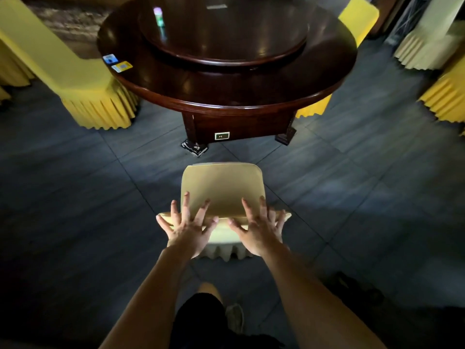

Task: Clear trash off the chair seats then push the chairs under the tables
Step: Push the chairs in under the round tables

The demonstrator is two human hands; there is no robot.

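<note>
Head view: both hands' fingers [186, 205] splayed over cream chair [221, 187] back, dark tiled floor [75, 197].

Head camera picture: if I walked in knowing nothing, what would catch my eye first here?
First, the two bare hands, left hand and right hand, fingers spread over the top of the back of a pale covered chair in the lower middle, its seat bare. Beyond it stands a big dark round table with a raised turntable; the chair is not yet under it. Bright yellow covered chairs ring the table.
</note>
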